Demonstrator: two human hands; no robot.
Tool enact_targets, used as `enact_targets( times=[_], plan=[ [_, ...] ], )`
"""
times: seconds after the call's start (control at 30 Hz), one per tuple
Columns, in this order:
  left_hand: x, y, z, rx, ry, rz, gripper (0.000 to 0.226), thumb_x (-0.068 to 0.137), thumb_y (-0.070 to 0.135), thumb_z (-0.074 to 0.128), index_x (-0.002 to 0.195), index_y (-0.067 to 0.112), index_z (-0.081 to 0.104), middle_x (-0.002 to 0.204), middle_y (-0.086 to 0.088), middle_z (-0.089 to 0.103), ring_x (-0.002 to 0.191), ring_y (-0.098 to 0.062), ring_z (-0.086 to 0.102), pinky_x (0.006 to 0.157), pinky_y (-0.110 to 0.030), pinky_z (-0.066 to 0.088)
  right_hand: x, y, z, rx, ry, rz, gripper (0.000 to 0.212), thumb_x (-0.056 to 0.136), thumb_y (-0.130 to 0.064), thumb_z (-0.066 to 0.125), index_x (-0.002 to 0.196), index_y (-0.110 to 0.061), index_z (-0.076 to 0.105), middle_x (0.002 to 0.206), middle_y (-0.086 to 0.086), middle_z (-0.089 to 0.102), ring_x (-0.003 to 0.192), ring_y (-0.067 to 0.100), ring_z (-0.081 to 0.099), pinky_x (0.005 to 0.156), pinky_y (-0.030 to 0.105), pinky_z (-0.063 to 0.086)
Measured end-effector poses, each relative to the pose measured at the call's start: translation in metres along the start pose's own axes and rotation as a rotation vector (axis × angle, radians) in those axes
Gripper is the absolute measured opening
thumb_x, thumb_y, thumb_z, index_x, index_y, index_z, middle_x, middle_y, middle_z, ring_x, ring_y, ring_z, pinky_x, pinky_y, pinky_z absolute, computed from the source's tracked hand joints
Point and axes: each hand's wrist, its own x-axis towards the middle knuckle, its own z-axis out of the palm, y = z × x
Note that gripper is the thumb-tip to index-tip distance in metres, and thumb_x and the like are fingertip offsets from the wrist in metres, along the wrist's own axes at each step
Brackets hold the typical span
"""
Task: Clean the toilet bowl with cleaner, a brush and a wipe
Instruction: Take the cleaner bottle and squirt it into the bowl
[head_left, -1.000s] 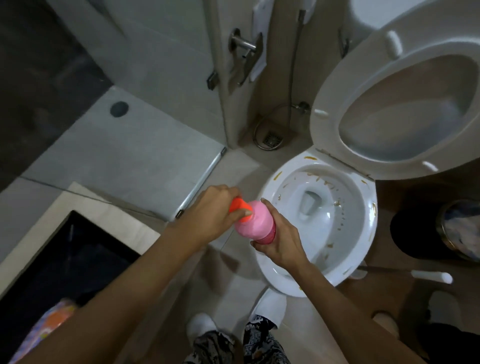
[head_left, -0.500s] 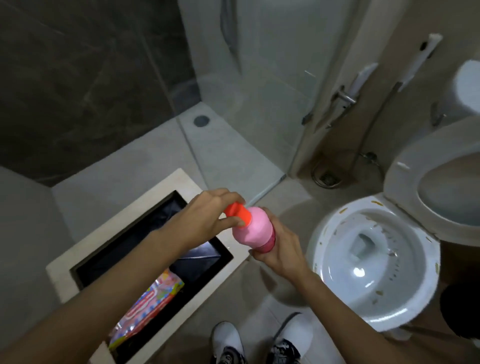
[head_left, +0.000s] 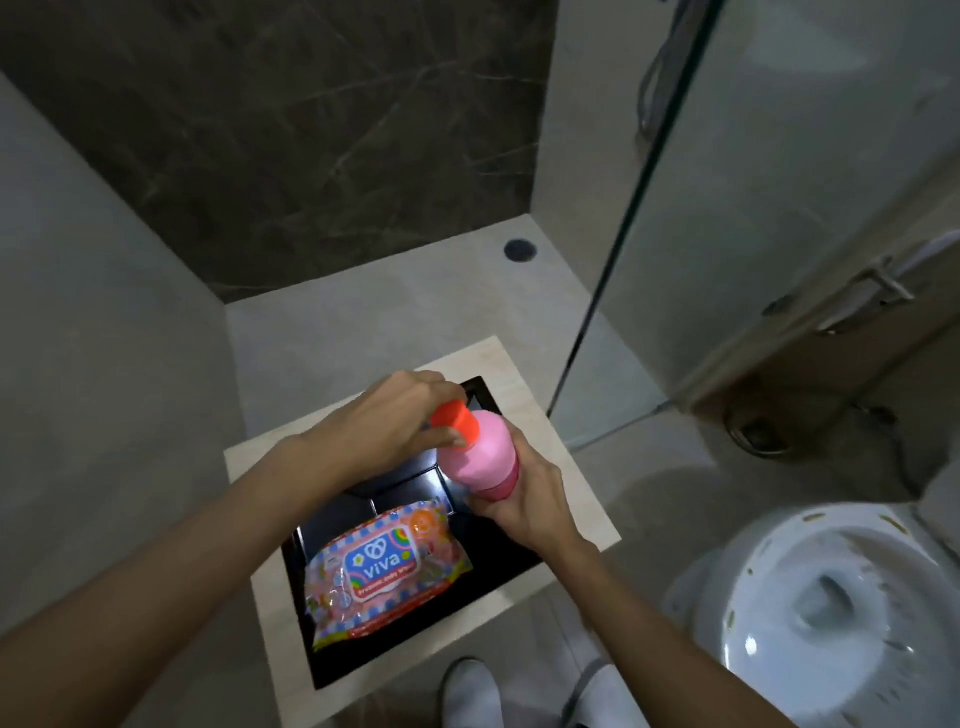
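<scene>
Head view: right hand (head_left: 524, 499) clamps the pink cleaner bottle (head_left: 480, 449) steady so left hand (head_left: 395, 421) can pinch its orange cap (head_left: 456, 419); wipes pack (head_left: 387, 564) just below

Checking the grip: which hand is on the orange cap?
The left hand pinches the orange cap; the right hand holds the pink bottle.

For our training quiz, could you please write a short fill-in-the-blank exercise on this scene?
1. The left hand grips the bottle's ____ cap.
2. The right hand holds the ____ bottle.
3. The wipes pack lies in a ____ tray.
4. The toilet bowl is to the person's ____.

Missing: orange; pink; black; right
</scene>
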Motion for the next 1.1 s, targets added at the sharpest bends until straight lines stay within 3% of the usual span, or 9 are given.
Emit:
enact_targets(
  times=[0.07,0.17,0.27,0.53,0.6,0.73,0.87,0.97,1.1],
  plan=[
    [0.006,-0.012,-0.002,0.009,0.011,0.016,0.039,0.086,0.038,0.064,0.109,0.006,0.064,0.097,-0.011,0.063,0.089,-0.028,0.058,0.076,-0.026,0.035,0.014,0.003,0.013,0.006,0.005,0.011,0.079,0.060,-0.021,0.081,0.132,-0.028,0.050,0.098,-0.021,0.062,0.085,-0.022,0.053,0.069,-0.003,0.036],
    [0.019,-0.029,-0.003,0.021,-0.003,0.016,0.035,0.086,0.025,0.067,0.114,0.005,0.062,0.105,-0.012,0.062,0.097,-0.028,0.056,0.083,-0.029,0.038,0.034,0.010,0.030,0.004,0.038,0.028,0.082,0.060,-0.016,0.084,0.133,-0.027,0.049,0.095,-0.023,0.059,0.081,-0.023,0.051,0.067,-0.004,0.034],
    [0.035,-0.041,0.001,0.083,-0.040,0.020,0.034,0.087,0.024,0.064,0.116,0.006,0.060,0.108,-0.012,0.061,0.103,-0.028,0.055,0.089,-0.038,0.040,0.052,0.015,0.043,0.016,0.081,0.040,0.084,0.062,-0.014,0.084,0.135,-0.026,0.046,0.099,-0.018,0.060,0.082,-0.015,0.049,0.066,-0.005,0.033],
    [0.073,-0.050,0.019,0.163,-0.053,0.045,0.036,0.088,0.023,0.062,0.121,0.009,0.056,0.115,-0.008,0.058,0.108,-0.027,0.051,0.089,-0.040,0.041,0.082,0.039,0.060,0.104,0.202,0.138,0.082,0.062,-0.026,0.088,0.133,-0.025,0.047,0.107,-0.013,0.063,0.093,0.004,0.059,0.072,0.001,0.040],
    [0.076,-0.051,0.022,0.127,-0.006,0.031,0.040,0.089,0.024,0.062,0.126,0.011,0.054,0.119,-0.007,0.057,0.110,-0.026,0.052,0.091,-0.037,0.040,0.087,0.041,0.060,0.117,0.199,0.163,0.082,0.064,-0.028,0.088,0.135,-0.025,0.046,0.109,-0.010,0.065,0.095,0.007,0.061,0.074,0.008,0.045],
    [0.072,-0.054,0.033,-0.088,0.176,0.021,0.046,0.086,0.030,0.067,0.128,0.012,0.059,0.115,-0.006,0.064,0.103,-0.025,0.059,0.086,-0.030,0.041,0.099,0.042,0.060,0.107,0.169,0.212,0.084,0.062,-0.035,0.088,0.135,-0.027,0.045,0.103,-0.012,0.065,0.094,0.008,0.063,0.068,0.003,0.043],
    [0.065,-0.058,0.042,-0.201,0.270,-0.032,0.046,0.088,0.030,0.065,0.130,0.011,0.058,0.127,-0.005,0.062,0.116,-0.021,0.057,0.097,-0.022,0.038,0.107,0.042,0.057,0.045,0.126,0.179,0.098,0.057,-0.048,0.088,0.140,-0.031,0.037,0.119,-0.008,0.064,0.106,0.009,0.062,0.085,0.026,0.052],
    [0.063,-0.058,0.044,-0.165,0.256,-0.039,0.046,0.091,0.029,0.062,0.134,0.012,0.054,0.136,-0.003,0.055,0.126,-0.020,0.050,0.103,-0.022,0.034,0.107,0.038,0.051,-0.006,0.121,0.144,0.104,0.056,-0.048,0.088,0.143,-0.030,0.035,0.132,-0.009,0.056,0.119,0.010,0.055,0.094,0.032,0.050],
    [0.060,-0.052,0.041,-0.133,0.208,-0.068,0.048,0.092,0.030,0.060,0.136,0.014,0.051,0.137,-0.004,0.054,0.125,-0.021,0.050,0.101,-0.021,0.033,0.103,0.031,0.041,-0.104,0.072,0.137,0.104,0.055,-0.055,0.081,0.144,-0.028,0.033,0.134,-0.007,0.053,0.121,0.015,0.054,0.096,0.038,0.049]
  ],
)
